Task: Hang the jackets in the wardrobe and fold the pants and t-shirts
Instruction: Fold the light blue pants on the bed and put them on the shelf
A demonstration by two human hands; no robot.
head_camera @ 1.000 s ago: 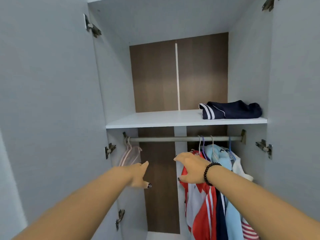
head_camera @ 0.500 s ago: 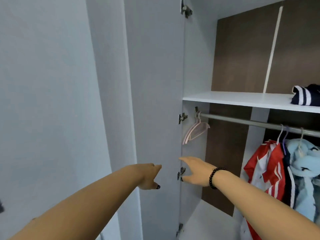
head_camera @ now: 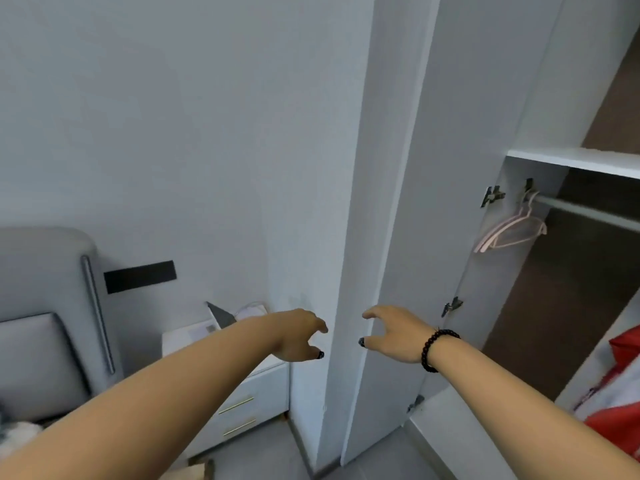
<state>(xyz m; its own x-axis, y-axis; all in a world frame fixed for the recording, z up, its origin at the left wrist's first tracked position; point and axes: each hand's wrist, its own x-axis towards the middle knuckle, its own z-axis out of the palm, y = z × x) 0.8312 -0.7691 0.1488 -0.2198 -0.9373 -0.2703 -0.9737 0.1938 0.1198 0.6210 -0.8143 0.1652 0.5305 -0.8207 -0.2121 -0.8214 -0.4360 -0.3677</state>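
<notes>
Both hands reach forward, empty, in front of the open wardrobe door (head_camera: 408, 168). The left hand (head_camera: 299, 336) hangs in the air with its fingers loosely curled downward and nothing in them; the right hand (head_camera: 394, 332), with a dark bead bracelet (head_camera: 434, 349) at its wrist, has its fingers spread and slightly bent, the thumb apart from the rest, also holding nothing. The door's narrow edge stands just between the two hands (whether either one touches it cannot be told).

The wardrobe (head_camera: 571, 157) opens to the right of the right hand. Up and well to the right, pale pink hangers (head_camera: 512, 230) hang at the left end of the rail (head_camera: 588, 211), under the white shelf. A red and white jacket (head_camera: 620, 386) shows at the far right edge, lower than the rail and well apart from both hands.

To the left of the left arm stand a white bedside cabinet (head_camera: 249, 407) and a grey padded headboard (head_camera: 45, 323).
</notes>
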